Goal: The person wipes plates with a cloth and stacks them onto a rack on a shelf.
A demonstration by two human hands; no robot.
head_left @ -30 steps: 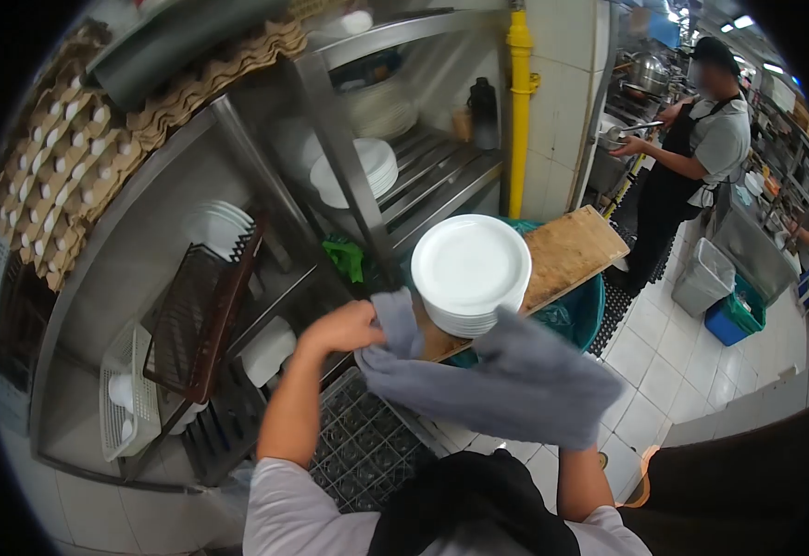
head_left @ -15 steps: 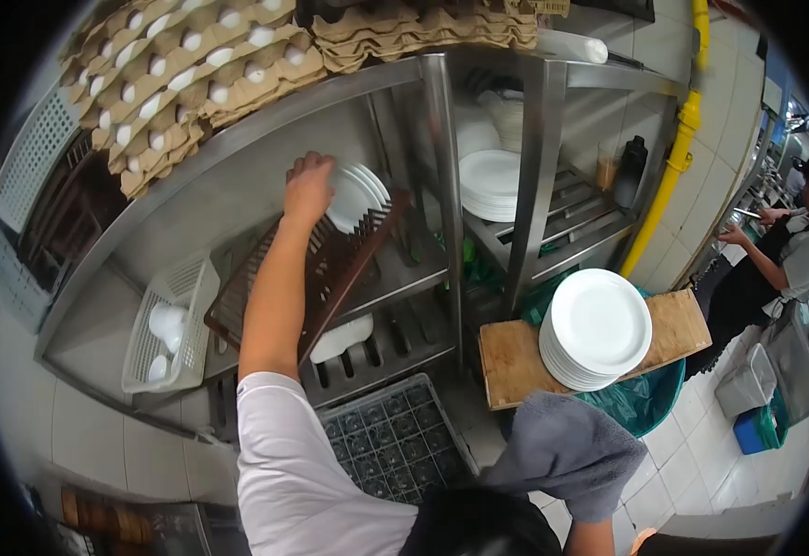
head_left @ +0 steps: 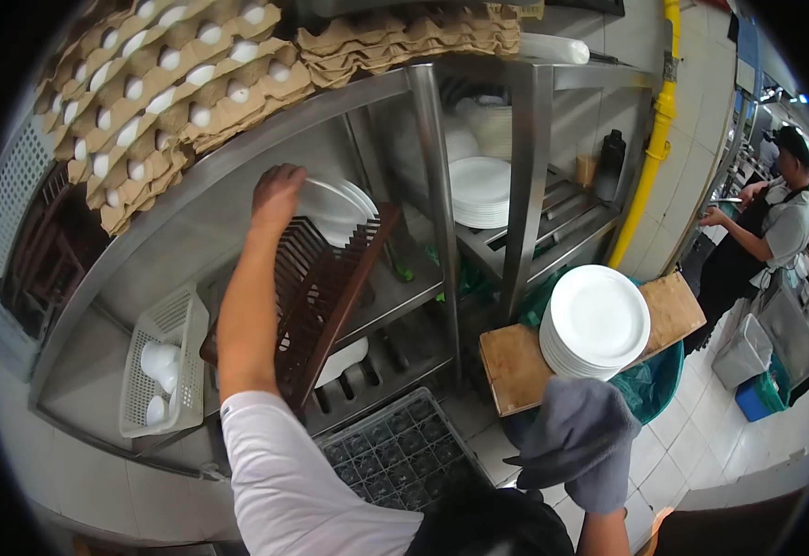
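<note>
At the brown dish rack point(head_left: 323, 341), my left hand point(head_left: 279, 193) has its fingers closed on the rim of a white plate point(head_left: 328, 215). Only a few plates stand upright in the rack's slots, close together. A grey towel point(head_left: 576, 431) is draped over my right hand, whose fingers it hides; the cloth bunches as if gripped. Just beyond the towel, a tall stack of white plates point(head_left: 599, 315) rests on a wooden board point(head_left: 513, 371).
Egg trays point(head_left: 168, 88) are piled above the metal shelf. A white basket point(head_left: 191, 371) holds small cups. More plates point(head_left: 478, 190) stand behind the shelf post point(head_left: 437, 167). A glass rack point(head_left: 395, 454) sits below. A person point(head_left: 784, 222) stands at right beyond a yellow pipe point(head_left: 656, 153).
My left hand has shifted left along with the plate at its fingers, which now leans away from the others. The towel in my right hand has moved slightly and folded differently.
</note>
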